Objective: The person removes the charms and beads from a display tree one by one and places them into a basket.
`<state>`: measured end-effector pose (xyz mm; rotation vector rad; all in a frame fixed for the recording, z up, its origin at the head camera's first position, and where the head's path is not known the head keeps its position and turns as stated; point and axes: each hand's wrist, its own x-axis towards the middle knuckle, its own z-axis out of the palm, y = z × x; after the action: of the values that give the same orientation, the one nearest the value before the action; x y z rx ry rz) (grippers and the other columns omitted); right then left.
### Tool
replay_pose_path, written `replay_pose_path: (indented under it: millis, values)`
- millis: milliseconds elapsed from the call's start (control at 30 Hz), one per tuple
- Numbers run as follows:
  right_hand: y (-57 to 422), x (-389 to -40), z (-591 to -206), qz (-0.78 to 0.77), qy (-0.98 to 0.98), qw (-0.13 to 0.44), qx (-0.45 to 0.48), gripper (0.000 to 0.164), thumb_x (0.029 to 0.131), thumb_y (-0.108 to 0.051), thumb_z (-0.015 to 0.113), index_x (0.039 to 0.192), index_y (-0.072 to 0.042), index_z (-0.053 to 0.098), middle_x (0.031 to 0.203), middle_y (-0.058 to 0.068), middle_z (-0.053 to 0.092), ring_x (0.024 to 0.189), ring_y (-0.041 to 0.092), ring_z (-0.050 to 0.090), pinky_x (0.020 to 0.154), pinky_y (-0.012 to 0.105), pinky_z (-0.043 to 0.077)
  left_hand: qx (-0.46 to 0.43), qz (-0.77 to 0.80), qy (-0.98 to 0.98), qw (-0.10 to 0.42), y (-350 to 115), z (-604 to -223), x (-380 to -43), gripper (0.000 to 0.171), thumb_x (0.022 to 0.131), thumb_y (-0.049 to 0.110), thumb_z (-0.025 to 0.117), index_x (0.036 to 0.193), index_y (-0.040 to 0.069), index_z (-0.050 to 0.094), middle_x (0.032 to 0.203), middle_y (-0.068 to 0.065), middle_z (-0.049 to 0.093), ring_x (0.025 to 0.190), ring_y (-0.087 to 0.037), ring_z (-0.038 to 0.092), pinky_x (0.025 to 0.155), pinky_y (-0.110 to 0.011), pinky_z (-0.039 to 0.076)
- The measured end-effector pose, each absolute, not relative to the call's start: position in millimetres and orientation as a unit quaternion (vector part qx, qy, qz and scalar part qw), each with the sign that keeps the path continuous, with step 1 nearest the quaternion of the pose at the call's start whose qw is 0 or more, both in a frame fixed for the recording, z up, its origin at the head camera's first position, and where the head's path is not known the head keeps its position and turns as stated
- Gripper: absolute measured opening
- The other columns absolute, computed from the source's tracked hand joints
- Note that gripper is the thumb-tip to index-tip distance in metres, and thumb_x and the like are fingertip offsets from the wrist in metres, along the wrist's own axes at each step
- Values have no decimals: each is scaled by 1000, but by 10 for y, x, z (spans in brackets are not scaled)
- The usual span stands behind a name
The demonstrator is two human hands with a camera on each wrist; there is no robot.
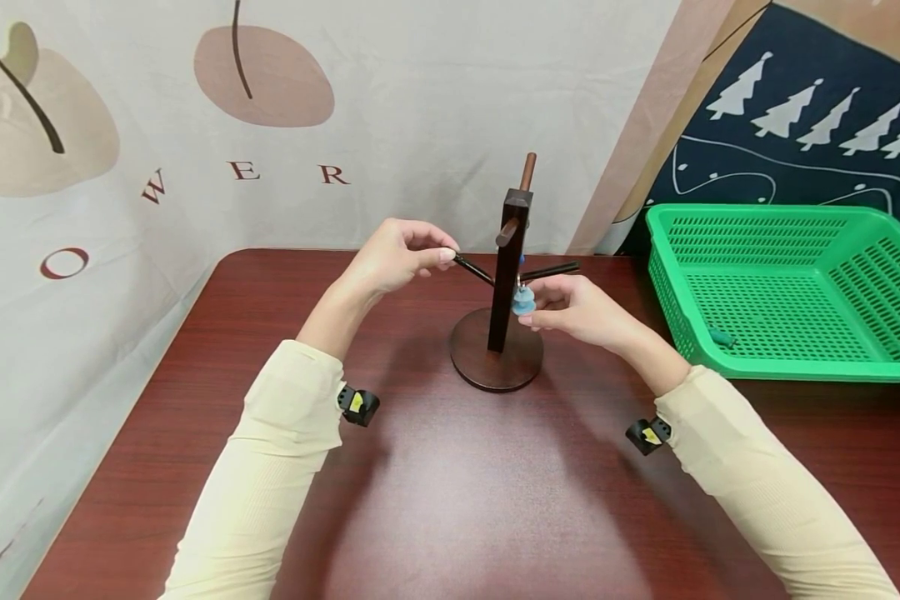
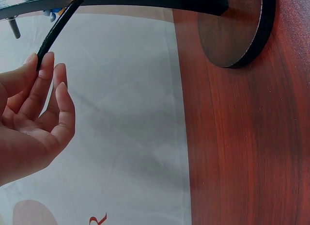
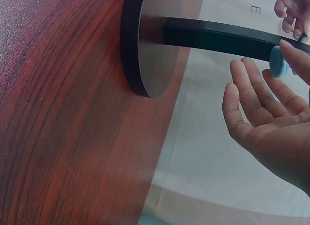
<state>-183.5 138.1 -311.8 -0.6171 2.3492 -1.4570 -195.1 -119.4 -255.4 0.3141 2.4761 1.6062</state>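
Note:
A dark wooden stand with a round base and several pegs stands upright on the table. My left hand pinches the outer end of a black peg on its left side between thumb and forefinger. At the right side of the post, my right hand holds a small light-blue keychain charm with a metal ring above it. In the right wrist view the charm is between thumb and forefinger, close against the post, with the other fingers spread. Another black peg points right above that hand.
A green plastic basket sits at the right of the reddish-brown table, with a small dark-green item inside. Behind the table hangs a pale printed cloth; a dark cloth with white trees is at the right.

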Motion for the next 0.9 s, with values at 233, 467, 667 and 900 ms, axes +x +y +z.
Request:
replay_pose_path:
  millis: [233, 467, 667, 900]
  values:
    - [1370, -1834, -3103, -500, 821, 151, -229, 28, 82, -5, 67, 107, 5, 59, 85, 13, 62, 75, 18, 61, 67, 29, 51, 104, 537, 833, 87, -1194, -2557, -1955, 10, 85, 7, 65, 93, 1, 67, 78, -4, 65, 75, -13, 60, 67, -26, 47]
    - [1385, -1823, -3079, -497, 821, 152, -237, 23, 82, -5, 67, 102, 4, 60, 84, 12, 62, 76, 23, 61, 66, 27, 51, 105, 530, 837, 84, -1191, -2556, -1958, 11, 85, 7, 65, 93, 1, 67, 81, -8, 66, 75, -13, 61, 67, -27, 47]
    - [1424, -1830, -3055, -472, 835, 143, -245, 22, 81, -8, 69, 100, 1, 62, 84, 9, 63, 76, 16, 59, 66, 26, 49, 106, 526, 840, 83, -1189, -2557, -1962, 11, 85, 7, 65, 94, 1, 67, 87, -13, 66, 77, -14, 61, 69, -27, 48]
    - [1472, -1829, -3008, -451, 845, 134, -255, 26, 80, -11, 70, 102, 0, 63, 87, 9, 64, 78, 17, 58, 67, 27, 48, 106, 528, 838, 85, -1189, -2546, -1954, 11, 85, 7, 65, 94, 1, 67, 82, -7, 66, 76, -13, 61, 68, -27, 48]
